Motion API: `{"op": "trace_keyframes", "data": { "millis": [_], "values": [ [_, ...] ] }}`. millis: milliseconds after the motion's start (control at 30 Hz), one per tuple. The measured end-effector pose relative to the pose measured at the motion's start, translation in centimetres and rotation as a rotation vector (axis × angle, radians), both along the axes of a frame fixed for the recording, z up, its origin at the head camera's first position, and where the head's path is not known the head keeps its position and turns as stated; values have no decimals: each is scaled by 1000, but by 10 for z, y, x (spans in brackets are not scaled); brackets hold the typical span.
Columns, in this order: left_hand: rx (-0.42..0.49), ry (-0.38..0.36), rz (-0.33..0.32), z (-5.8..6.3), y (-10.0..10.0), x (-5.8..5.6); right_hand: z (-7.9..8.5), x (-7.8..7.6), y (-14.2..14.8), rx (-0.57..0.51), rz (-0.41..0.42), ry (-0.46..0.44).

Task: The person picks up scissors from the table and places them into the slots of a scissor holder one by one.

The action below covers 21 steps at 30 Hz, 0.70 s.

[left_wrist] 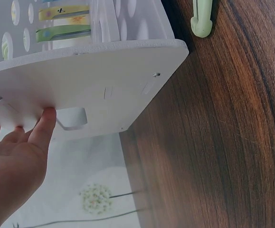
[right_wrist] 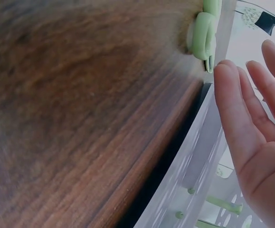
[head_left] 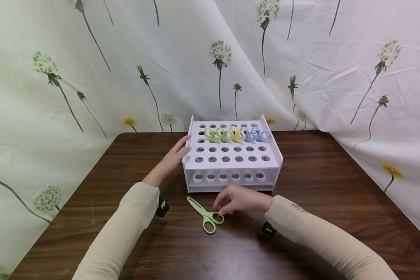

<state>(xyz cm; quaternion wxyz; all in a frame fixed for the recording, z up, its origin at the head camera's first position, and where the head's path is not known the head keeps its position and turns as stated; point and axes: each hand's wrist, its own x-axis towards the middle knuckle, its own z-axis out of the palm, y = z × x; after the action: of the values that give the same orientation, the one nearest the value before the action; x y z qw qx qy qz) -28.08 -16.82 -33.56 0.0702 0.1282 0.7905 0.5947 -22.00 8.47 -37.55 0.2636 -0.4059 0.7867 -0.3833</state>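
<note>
A pair of green scissors (head_left: 205, 213) lies flat on the table in front of a white rack (head_left: 231, 168) with rows of round holes. The blades point up-left in the head view. My right hand (head_left: 243, 198) hovers over the handles, its thumb and fingertips close to one loop. In the right wrist view the fingers are loosely bent, a small gap from the green handle (right_wrist: 203, 40). The fingertips of my left hand (head_left: 169, 163) rest on the rack's left side panel (left_wrist: 94, 85).
Upright in one row of the rack stand green scissors (head_left: 215, 137), yellow scissors (head_left: 237, 137) and blue scissors (head_left: 251, 136), handles up. A flower-print cloth (head_left: 182, 70) hangs behind the dark wooden table (head_left: 301, 163).
</note>
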Motion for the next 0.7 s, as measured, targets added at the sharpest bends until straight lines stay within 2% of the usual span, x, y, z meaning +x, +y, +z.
{"op": "trace_keyframes", "data": {
  "millis": [133, 433, 700],
  "values": [
    [-2, 7, -4, 0, -1, -1, -2, 0, -2, 17, 19, 4],
    [-8, -2, 6, 1, 0, 1, -6, 3, -4, 69, 8, -29],
    [14, -27, -8, 1, -1, -2, -11, 4, -4, 70, 9, -56]
  ]
}}
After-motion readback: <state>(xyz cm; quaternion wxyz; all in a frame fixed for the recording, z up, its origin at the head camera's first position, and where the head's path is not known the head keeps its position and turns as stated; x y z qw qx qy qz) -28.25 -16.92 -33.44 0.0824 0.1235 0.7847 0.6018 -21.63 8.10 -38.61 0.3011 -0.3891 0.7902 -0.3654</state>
